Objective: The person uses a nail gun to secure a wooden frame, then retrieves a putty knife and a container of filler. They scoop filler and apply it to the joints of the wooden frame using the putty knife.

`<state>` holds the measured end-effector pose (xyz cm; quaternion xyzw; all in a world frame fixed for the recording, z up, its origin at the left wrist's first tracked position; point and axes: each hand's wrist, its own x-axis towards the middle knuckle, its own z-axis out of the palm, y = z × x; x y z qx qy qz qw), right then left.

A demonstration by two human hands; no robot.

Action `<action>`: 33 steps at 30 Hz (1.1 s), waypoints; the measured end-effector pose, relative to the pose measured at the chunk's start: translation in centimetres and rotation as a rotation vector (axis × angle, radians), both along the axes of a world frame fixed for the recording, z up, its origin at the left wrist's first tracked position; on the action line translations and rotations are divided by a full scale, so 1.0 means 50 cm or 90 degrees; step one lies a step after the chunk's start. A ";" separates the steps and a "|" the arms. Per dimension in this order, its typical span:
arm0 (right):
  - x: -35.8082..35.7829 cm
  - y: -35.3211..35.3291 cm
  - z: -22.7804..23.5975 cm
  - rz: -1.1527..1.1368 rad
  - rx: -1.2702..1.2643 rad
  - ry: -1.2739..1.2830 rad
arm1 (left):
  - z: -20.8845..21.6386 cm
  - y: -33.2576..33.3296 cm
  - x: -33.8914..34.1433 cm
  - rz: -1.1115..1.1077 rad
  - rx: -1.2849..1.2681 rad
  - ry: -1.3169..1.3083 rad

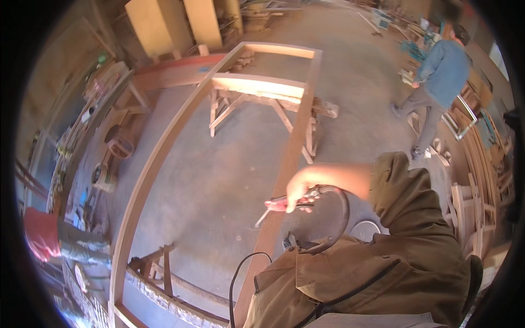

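Observation:
My right hand (296, 192) is wrapped round a red air blow gun (278, 204) with a thin nozzle pointing down and to the left. A dark hose (345, 213) loops from the gun back toward my jacket. Beneath the nozzle runs the right-hand rail of a long wooden frame (146, 180). The frame has a crosspiece near its far end and rests on a wooden sawhorse (229, 113) there, with another trestle (164, 292) under its near end. A faint haze hangs over the floor inside the frame. My left hand is not in view.
A person in a blue jacket (445, 68) stands at the far right, near stacked timber (470, 213). Another in red (41, 235) is at the left edge. A cluttered bench (101, 109) and a stool (119, 143) line the left. Tall yellow panels (158, 27) stand behind.

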<state>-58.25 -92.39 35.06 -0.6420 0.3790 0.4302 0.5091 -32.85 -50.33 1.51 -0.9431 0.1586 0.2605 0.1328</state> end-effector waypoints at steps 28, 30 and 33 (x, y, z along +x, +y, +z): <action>0.623 -0.532 -0.320 -0.032 -0.258 -0.446 | 0.011 -0.746 -0.306 0.331 -0.333 -0.077; 0.632 -0.617 -0.368 -0.125 -0.292 -0.439 | 0.017 -0.759 -0.305 0.320 -0.292 -0.118; 0.625 -0.748 -0.424 -0.260 -0.314 -0.416 | 0.021 -0.773 -0.311 0.333 -0.263 -0.155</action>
